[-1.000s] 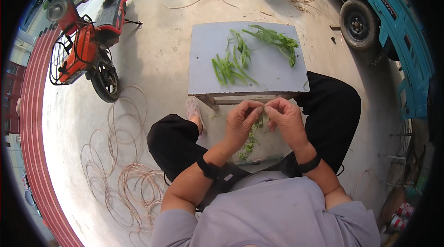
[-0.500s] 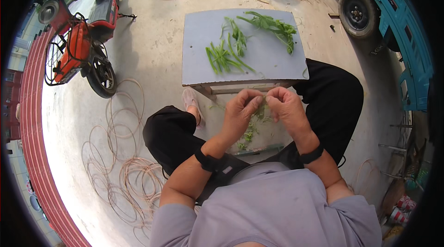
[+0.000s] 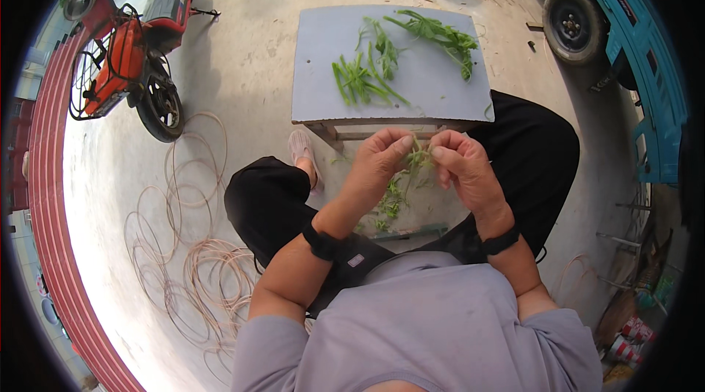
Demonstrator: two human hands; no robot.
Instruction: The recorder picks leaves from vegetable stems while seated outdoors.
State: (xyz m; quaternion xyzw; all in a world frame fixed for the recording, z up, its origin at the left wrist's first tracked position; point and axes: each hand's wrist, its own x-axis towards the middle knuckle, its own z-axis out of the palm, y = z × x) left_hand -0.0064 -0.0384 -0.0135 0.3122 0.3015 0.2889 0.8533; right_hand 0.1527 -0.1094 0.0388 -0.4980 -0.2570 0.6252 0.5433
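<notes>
Between my hands, over my lap, is a thin green vine shoot with fine tendrils. Thumb and fingers of my left hand pinch one side of it; my right hand pinches the other, a little apart. Just beyond them stands a low grey-topped table. On it lie a pile of trimmed green stems at the left, a few thin leafy shoots in the middle, and a larger leafy bunch at the far right. Below my hands, green scraps are scattered on the floor.
Coils of thin tan cane or tubing lie on the concrete at the left. A red-orange scooter stands at the far left, a blue vehicle with a black wheel at the far right. My knees flank the table's near side.
My hands have drawn slightly apart, and more of the green shoot shows between them. The whole view has shifted a little; the greens on the table lie as before.
</notes>
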